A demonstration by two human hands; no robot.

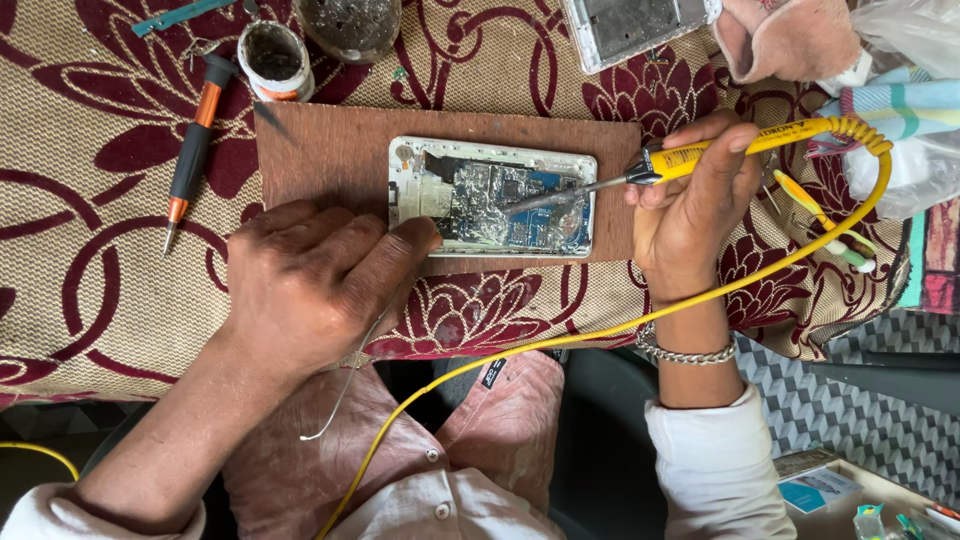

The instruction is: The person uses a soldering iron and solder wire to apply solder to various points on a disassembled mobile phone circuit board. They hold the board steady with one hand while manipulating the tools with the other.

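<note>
An opened phone (492, 196) with its circuit board bare lies on a brown wooden board (320, 150). My right hand (690, 215) grips a yellow soldering iron (700, 153) whose metal tip rests on the circuit board near its middle. My left hand (315, 280) lies on the board's near edge with the thumb at the phone's lower left corner. A thin solder wire (345, 385) trails down from under that hand. The iron's yellow cord (560, 340) loops back toward my lap.
A black and orange screwdriver (190, 150) lies at the left on the maroon patterned cloth (90, 230). A small round tin (273, 60) and a dark jar (350, 22) stand at the back. Another phone frame (635, 28) lies top centre. Plastic-handled tools (820, 225) lie at the right.
</note>
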